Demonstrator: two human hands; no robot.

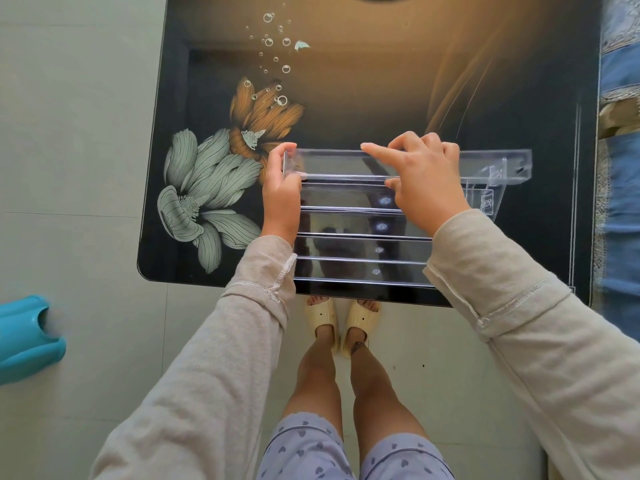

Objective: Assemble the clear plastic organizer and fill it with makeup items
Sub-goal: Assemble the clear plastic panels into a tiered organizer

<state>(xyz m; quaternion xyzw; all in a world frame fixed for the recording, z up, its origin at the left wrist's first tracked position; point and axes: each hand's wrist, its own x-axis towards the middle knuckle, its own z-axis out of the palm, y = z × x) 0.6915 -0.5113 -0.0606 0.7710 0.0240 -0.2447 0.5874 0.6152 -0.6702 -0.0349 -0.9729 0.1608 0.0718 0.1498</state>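
A clear plastic organizer with several stepped shelf strips lies on the dark glass table near its front edge. The topmost clear shelf piece runs across it and out to the right. My left hand grips the left end of that top piece, fingers curled over its far edge. My right hand pinches the same piece near its middle, index finger stretched out along the top edge. No makeup items are in view.
The table top carries a printed flower and bubble pattern. A turquoise plastic object sits on the tiled floor at the left. Patterned blue fabric borders the table's right side. My feet in pale slippers stand at the front edge.
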